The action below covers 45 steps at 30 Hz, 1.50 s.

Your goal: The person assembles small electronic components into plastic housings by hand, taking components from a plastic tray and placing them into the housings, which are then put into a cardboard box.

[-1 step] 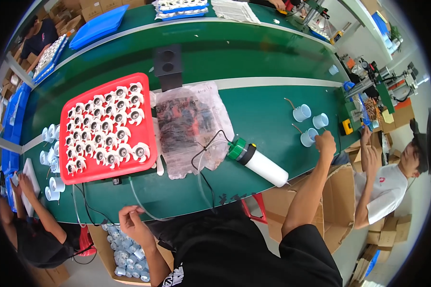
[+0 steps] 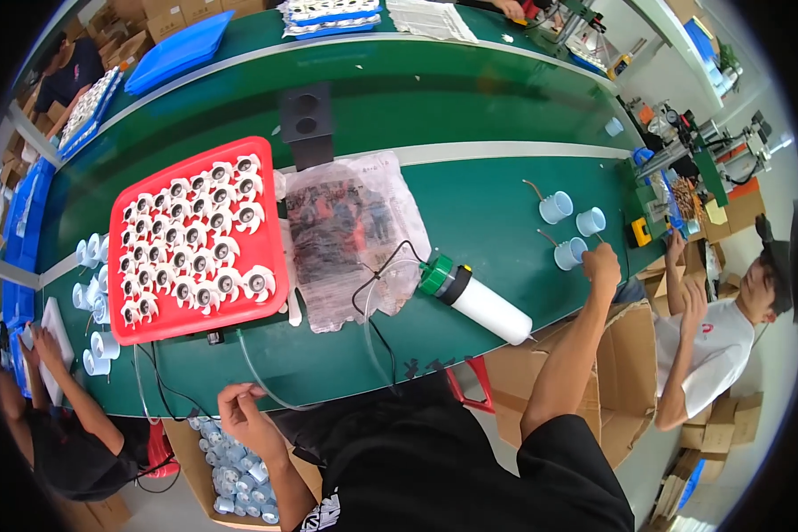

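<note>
On the right of the green table, my right hand (image 2: pixel 602 268) is closed, its fingertips against the edge of a light blue cup (image 2: pixel 569 254). Whatever is between those fingers is hidden. Two more light blue cups, a left one (image 2: pixel 556 207) and a right one (image 2: pixel 590 222), lie just beyond, with thin brown leads by them. My left hand (image 2: pixel 243 413) hovers at the table's front edge, near a clear tube (image 2: pixel 250 362). Its fingers are curled, thumb and forefinger together; I cannot make out anything in them.
A red tray (image 2: pixel 279 239) bears several white finned rotors. Beside it lie a stained cloth (image 2: pixel 403 199), a black two-hole block (image 2: pixel 307 120) and a white cartridge with a green cap (image 2: pixel 483 306). Cardboard boxes stand below the front edge, one (image 2: pixel 629 381) at right. Co-workers sit left and right.
</note>
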Each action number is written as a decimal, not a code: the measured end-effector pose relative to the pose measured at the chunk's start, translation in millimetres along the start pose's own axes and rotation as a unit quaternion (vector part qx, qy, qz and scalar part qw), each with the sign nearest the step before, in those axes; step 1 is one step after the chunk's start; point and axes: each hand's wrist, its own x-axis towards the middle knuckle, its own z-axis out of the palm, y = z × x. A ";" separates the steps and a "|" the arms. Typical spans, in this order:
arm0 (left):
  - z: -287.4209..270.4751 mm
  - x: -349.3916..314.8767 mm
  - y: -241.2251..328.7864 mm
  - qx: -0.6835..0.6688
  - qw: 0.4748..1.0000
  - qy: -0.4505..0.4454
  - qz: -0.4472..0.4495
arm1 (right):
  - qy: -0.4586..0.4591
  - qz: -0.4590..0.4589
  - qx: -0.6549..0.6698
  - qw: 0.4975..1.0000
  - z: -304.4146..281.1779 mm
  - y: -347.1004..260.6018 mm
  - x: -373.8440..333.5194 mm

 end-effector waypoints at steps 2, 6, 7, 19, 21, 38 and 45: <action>-2.5 1.5 1.9 -0.010 1.000 -0.014 0.003 | 0.047 -0.002 0.015 0.999 6.6 14.8 2.5; -0.7 6.3 6.1 -0.043 0.999 -0.014 0.018 | 0.066 -0.023 0.114 0.991 -15.1 7.4 35.2; 0.6 9.1 4.5 -0.036 0.999 -0.019 0.017 | 0.075 -0.037 0.123 0.989 -19.2 10.7 60.5; 10.5 -6.3 12.7 0.038 0.999 -0.004 0.024 | 0.044 -0.160 -0.026 0.986 -2.9 -25.3 125.1; 16.6 -17.7 1.0 0.053 0.998 -0.036 0.005 | 0.125 -0.217 -0.023 0.968 8.8 -17.7 130.0; 68.0 -62.8 -37.8 0.170 0.958 -0.178 0.146 | -0.002 -0.380 0.104 0.919 -9.4 -45.8 66.3; 66.7 -63.0 -37.5 0.242 0.941 -0.180 0.153 | -0.138 -0.308 0.222 0.915 -24.1 -35.4 33.0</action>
